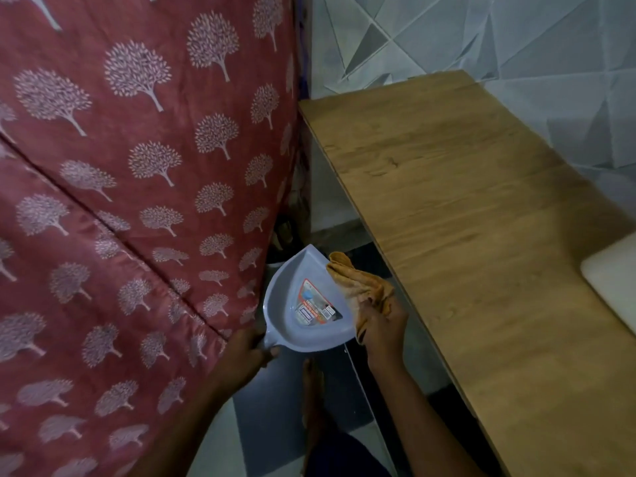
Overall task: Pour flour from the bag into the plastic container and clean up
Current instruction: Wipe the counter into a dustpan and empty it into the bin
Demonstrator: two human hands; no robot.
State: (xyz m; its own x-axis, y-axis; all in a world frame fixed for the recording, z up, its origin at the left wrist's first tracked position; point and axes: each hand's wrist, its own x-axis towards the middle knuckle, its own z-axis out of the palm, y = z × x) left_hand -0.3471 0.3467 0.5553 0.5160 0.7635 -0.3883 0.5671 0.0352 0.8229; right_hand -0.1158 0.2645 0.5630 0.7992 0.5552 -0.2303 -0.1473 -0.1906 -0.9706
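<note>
A grey plastic dustpan (292, 304) with a red-edged label inside hangs in the gap between the red curtain and the wooden table. My left hand (246, 349) grips its short handle at the lower left. My right hand (382, 325) holds a crumpled orange cloth (358, 284) against the dustpan's open right edge. No flour bag or plastic container shows in this view.
A red curtain with tree prints (120, 201) fills the left. A bare wooden table top (464, 218) runs along the right, with a white object (616, 280) at its right edge. Grey patterned wall tiles (481, 36) stand behind. A bare foot (311, 383) rests on the tiled floor below.
</note>
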